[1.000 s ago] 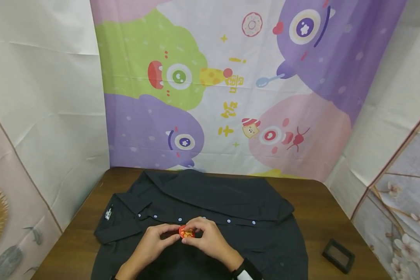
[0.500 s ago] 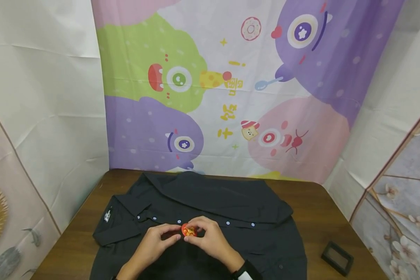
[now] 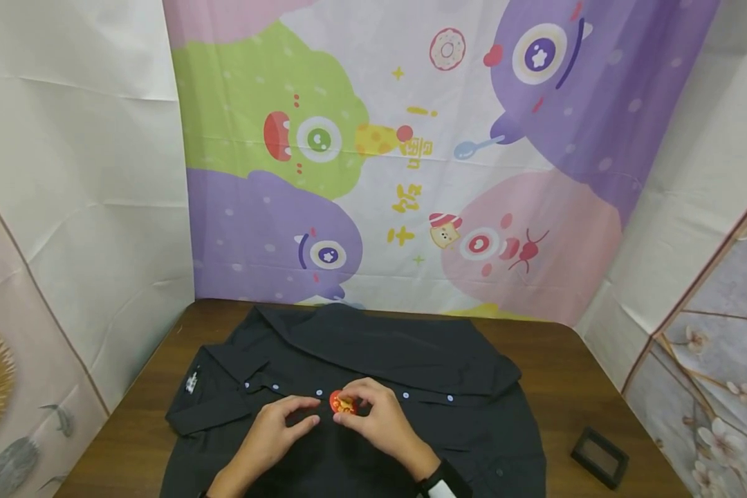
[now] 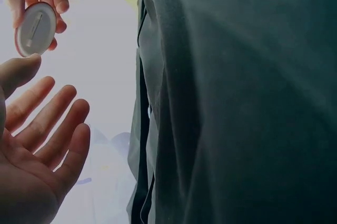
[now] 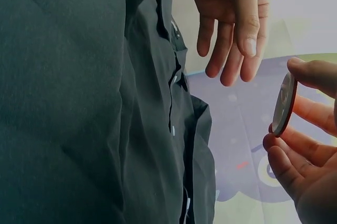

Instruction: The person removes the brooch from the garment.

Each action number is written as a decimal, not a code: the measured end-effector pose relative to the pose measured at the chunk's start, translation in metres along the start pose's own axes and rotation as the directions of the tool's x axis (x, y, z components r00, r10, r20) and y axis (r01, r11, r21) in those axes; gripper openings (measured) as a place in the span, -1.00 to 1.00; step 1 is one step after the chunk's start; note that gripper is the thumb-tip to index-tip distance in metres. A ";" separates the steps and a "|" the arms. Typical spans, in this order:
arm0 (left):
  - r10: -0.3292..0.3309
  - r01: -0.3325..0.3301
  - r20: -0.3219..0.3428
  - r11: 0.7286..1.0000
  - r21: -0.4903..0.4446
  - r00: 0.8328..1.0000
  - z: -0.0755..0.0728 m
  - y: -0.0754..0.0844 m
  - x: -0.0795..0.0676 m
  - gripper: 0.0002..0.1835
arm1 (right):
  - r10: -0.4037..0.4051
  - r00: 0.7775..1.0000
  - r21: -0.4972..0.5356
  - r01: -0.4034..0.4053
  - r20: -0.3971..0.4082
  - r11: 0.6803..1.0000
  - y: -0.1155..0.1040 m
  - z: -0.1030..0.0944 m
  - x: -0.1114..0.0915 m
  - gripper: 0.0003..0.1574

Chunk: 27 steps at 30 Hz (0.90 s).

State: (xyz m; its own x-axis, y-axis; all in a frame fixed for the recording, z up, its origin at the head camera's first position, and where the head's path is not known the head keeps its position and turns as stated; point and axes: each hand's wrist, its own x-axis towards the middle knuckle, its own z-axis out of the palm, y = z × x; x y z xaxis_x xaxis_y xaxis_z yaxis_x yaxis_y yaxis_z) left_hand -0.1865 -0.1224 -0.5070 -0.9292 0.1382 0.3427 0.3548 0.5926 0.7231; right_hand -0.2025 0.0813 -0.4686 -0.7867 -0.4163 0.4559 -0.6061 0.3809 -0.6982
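Note:
A round pin badge (image 3: pixel 336 401), red with a gold design on its front, is pinched between the thumb and fingers of my right hand (image 3: pixel 386 422) above a black buttoned shirt (image 3: pixel 404 353). Its pale back with a safety-pin clasp (image 4: pixel 35 29) faces the left wrist camera. Close by on the left, my left hand (image 3: pixel 277 425) holds nothing; its fingers are spread and relaxed, with a small gap to the badge. In the right wrist view the badge (image 5: pixel 285 104) appears nearly edge-on.
The shirt lies spread over a brown wooden table (image 3: pixel 563 366), its row of pale buttons (image 3: pixel 406 395) running across. A small black frame-like box (image 3: pixel 600 458) lies at the right. Behind the table hangs a cartoon-printed cloth (image 3: pixel 373 90).
My right hand has drawn the badge a little to the right, away from my left hand. The left fingers, beside the badge's edge earlier, are now apart from it.

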 end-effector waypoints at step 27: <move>-0.042 0.046 -0.045 0.995 0.094 0.998 0.000 0.006 0.003 -0.79 | 0.030 0.994 -0.126 -0.044 -0.107 0.991 0.025 -0.018 -0.003 -0.68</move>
State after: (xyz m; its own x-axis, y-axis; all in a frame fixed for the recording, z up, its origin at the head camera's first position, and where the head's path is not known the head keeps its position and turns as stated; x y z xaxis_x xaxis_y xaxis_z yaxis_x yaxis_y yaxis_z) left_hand -0.1870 -0.1183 -0.5022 -0.9377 0.0778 0.3385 0.3006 0.6700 0.6788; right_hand -0.2176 0.1071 -0.4780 -0.8128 -0.3137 0.4908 -0.5809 0.5001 -0.6423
